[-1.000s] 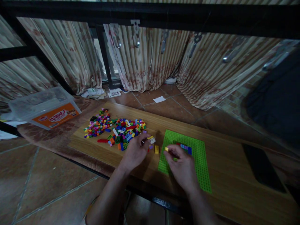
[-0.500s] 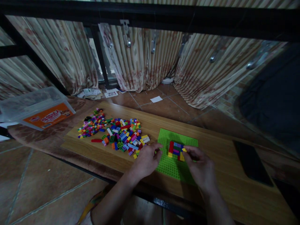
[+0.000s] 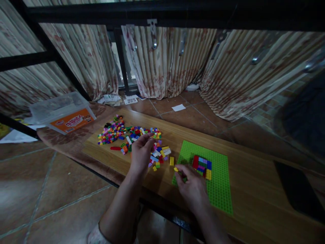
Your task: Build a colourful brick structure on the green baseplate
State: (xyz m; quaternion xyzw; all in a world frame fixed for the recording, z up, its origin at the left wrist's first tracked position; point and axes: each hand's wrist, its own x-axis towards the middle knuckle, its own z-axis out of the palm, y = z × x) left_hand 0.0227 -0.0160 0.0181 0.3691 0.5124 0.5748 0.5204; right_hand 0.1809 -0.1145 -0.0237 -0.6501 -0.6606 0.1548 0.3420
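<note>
A person's left hand (image 3: 140,154) reaches over a heap of loose multicoloured plastic bricks (image 3: 155,158), fingertips close together; whether they hold a piece cannot be told. The right hand (image 3: 191,184) pinches a small yellow plastic brick (image 3: 176,169) above the near-left edge of a studded bright-green baseplate (image 3: 220,191), which bears a low red, blue and yellow brick cluster (image 3: 202,166). Picking out pieces appears the step in hand; placing the pinched brick likely calls for lining up its studs.
</note>
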